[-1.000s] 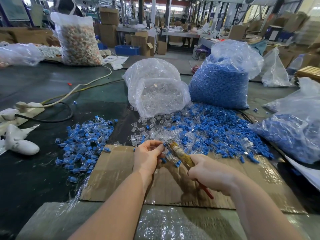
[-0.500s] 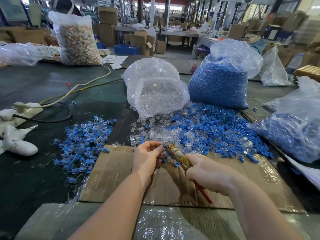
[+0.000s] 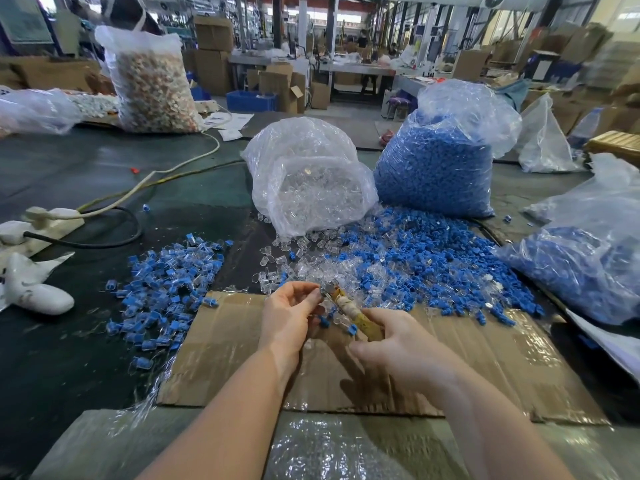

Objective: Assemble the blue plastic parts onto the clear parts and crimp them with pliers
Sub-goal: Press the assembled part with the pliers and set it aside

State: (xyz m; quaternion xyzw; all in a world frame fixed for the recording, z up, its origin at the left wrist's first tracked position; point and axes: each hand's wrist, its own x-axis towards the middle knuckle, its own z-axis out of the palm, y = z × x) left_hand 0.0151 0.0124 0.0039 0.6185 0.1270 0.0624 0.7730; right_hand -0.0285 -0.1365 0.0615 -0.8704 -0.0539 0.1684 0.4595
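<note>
the right hand (image 3: 398, 344) curled round the pliers (image 3: 353, 308). the left hand (image 3: 289, 315) pinched a tiny part at their nose, too small to make out; likely light, stiff and slippery, best held by its edges. beyond lay loose blue parts (image 3: 426, 258) and clear parts (image 3: 294, 258).

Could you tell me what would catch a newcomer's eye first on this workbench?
Probably the bulging bag of blue parts at back right, with loose blue parts spilled before it. Beside it slumps a clear-parts bag, and in front the left hand and right hand work pliers.
</note>
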